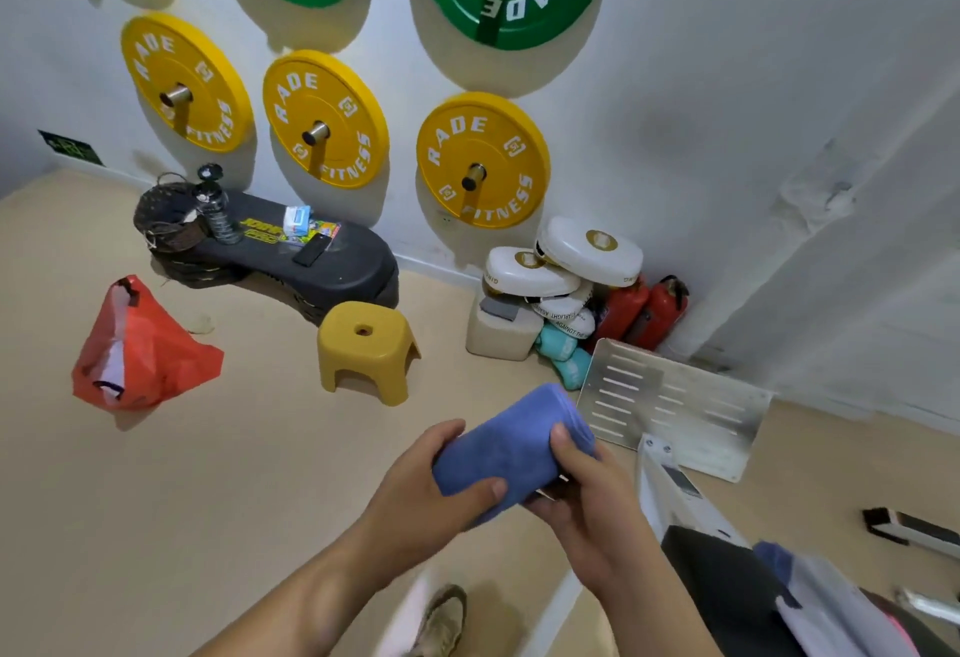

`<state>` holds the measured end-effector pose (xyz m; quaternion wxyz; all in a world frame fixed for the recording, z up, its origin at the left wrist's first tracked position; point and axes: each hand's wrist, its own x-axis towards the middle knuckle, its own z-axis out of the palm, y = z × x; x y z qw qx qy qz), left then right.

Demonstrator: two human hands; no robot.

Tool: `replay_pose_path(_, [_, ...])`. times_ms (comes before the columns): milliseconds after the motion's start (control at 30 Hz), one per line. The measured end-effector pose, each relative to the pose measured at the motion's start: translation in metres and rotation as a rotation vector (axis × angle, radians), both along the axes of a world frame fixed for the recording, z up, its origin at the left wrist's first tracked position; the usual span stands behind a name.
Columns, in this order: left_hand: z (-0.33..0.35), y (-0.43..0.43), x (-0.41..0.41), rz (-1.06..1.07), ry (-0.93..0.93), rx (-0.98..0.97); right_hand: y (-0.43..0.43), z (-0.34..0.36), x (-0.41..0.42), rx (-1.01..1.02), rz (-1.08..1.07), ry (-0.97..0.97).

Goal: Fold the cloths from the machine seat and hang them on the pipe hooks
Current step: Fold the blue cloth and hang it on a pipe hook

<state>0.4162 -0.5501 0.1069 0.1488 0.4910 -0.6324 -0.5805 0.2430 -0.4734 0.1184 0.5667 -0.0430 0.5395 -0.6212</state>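
A folded blue cloth (511, 441) is held between both hands above the floor, at the lower middle of the view. My left hand (423, 495) grips its near left end, thumb on top. My right hand (587, 495) grips its right side, fingers curled over the edge. At the lower right, the dark machine seat (722, 589) carries more cloths (831, 604), white and blue, in a loose pile. No pipe hooks are in view.
A yellow stool (366, 350) stands ahead. Left of it lie a red bag (140, 350) and a black step platform (291, 256) with a bottle. White pads and red extinguishers (649, 313) fill the corner. A metal footplate (670, 407) and white machine frame (675, 490) are right.
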Motion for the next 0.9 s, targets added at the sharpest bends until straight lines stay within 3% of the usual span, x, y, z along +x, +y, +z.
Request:
replay_pose_path(67, [0.004,-0.04,-0.028,0.043,0.1,0.13,-0.034,-0.004,-0.027,-0.061,-0.05,-0.105])
replay_pose_path(167, [0.014,-0.096,-0.077,0.077,0.209,0.167,-0.086,0.0,-0.071,-0.121,-0.134,-0.165])
replay_pose_path(300, [0.037,-0.159,-0.145,0.05,0.228,0.1,-0.128,0.019,-0.138,-0.078,-0.075,-0.023])
replay_pose_path(400, [0.059,-0.214,-0.21,-0.112,0.202,-0.027,-0.153,0.048,-0.21,0.074,0.055,0.35])
replay_pose_path(533, [0.093,-0.285,-0.314,-0.367,0.147,-0.243,-0.188,0.105,-0.308,0.16,0.253,1.132])
replay_pose_path(600, [0.114,-0.314,-0.369,-0.48,0.159,-0.307,-0.207,0.135,-0.349,0.242,0.41,1.347])
replay_pose_path(733, [0.157,-0.355,-0.479,-0.681,0.236,-0.378,-0.235,0.183,-0.436,0.434,0.449,1.419])
replay_pose_path(833, [0.19,-0.374,-0.554,-0.803,0.276,-0.391,-0.237,0.218,-0.504,0.592,0.323,1.366])
replay_pose_path(900, [0.215,-0.383,-0.603,-0.834,0.306,-0.418,-0.229,0.242,-0.545,0.578,0.183,1.247])
